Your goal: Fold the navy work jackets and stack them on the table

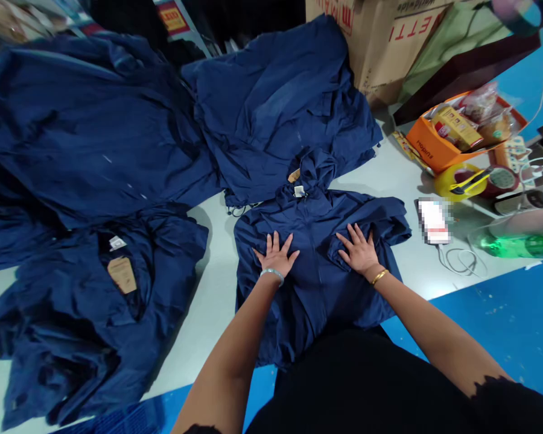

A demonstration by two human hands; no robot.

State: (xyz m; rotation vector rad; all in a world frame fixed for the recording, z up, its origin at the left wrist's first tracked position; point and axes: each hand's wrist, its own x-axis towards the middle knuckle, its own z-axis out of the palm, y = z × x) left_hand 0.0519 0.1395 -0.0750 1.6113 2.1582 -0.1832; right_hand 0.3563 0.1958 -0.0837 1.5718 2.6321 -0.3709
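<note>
A navy blue hooded jacket [317,265] lies front side up on the white table [215,265], its lower part hanging over the near edge. My left hand [276,256] rests flat on its left chest area with the fingers spread. Across the front seam, my right hand [358,250] lies palm down beside a folded sleeve [391,220], fingers also apart. Neither hand grips the cloth. At the collar sit a white label [299,191] and a brown tag [294,175]; the bunched hood [317,169] points away from me.
Piles of navy garments [280,102] lie behind and left, including a jacket [163,325] with a brown tag [122,274]. On the right are an orange box [428,144], tape rolls [457,181], a phone [434,221] with a cable and a green bottle [525,244]. Cardboard boxes [380,48] stand behind.
</note>
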